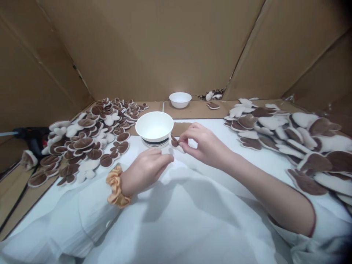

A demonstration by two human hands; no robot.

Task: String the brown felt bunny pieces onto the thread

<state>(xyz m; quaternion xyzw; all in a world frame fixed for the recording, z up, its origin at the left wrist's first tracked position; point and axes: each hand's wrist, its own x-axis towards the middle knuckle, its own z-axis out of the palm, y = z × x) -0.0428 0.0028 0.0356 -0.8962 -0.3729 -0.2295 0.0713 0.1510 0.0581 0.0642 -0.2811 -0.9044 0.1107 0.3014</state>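
Nearest you, the orange scrunchie (117, 189) rings your left wrist. Your left hand (148, 167) is loosely curled, thumb side toward the right; whether its fingertips hold anything, I cannot tell. Just beyond it to the right, your right hand (200, 143) has thumb and forefinger pinched together on a small brown-and-white plush piece (174, 141). That piece sticks out leftward from your fingertips, above the white tabletop (217, 130) and just beside the right side of the large white bowl (154, 126). Dark bands run round the bowl's lower wall, with no writing I can read.

Flanking you are a left pile (82, 143) of brown-and-white plush pieces and a right pile (272, 123) of larger-looking ones. Near the left pile's far side sits a small white label (123, 110) with dark marks too small to read. Farther off, a smaller white bowl (180, 99) stands before the cardboard wall (154, 44).
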